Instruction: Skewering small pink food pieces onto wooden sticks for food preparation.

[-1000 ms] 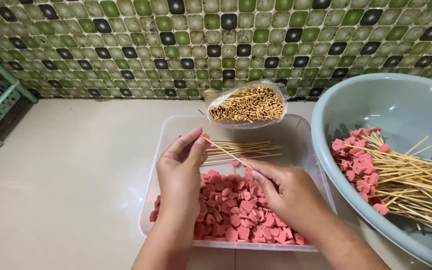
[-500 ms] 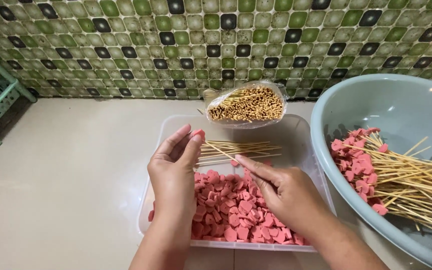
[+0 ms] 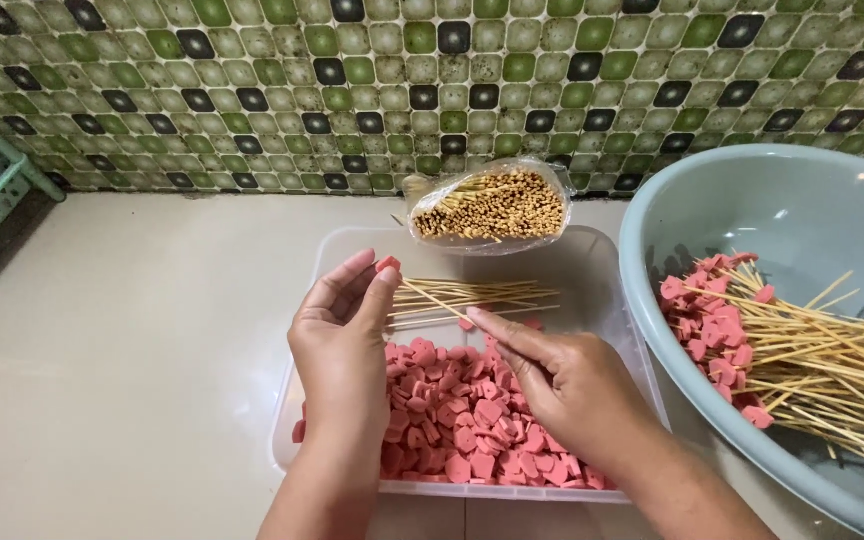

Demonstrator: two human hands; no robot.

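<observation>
the left hand pinches a small pink heart-shaped slice between thumb and fingertips, its grip clenched on that piece, held just above the far end of the clear plastic tub. the slice is flat and thick-cut, salmon pink with a slightly redder edge, and only its top shows above the fingers. the right hand has its grip closed on a thin bamboo skewer, pale yellow and straight, held between thumb and forefinger; the skewer slants up to the left, and its tip meets the slice at the left fingertips.

below both hands the tub holds a heap of pink heart slices covering its near half, all much the same shape and colour. at the tub's far end lies a small loose bundle of bare skewers, roughly side by side. a clear bag of skewers rests on the tub's far rim, showing their cut ends. to the right sits a grey-blue basin with finished skewers piled in it, pink pieces threaded at their ends. everything stands on a pale worktop against a green mosaic tile wall.
</observation>
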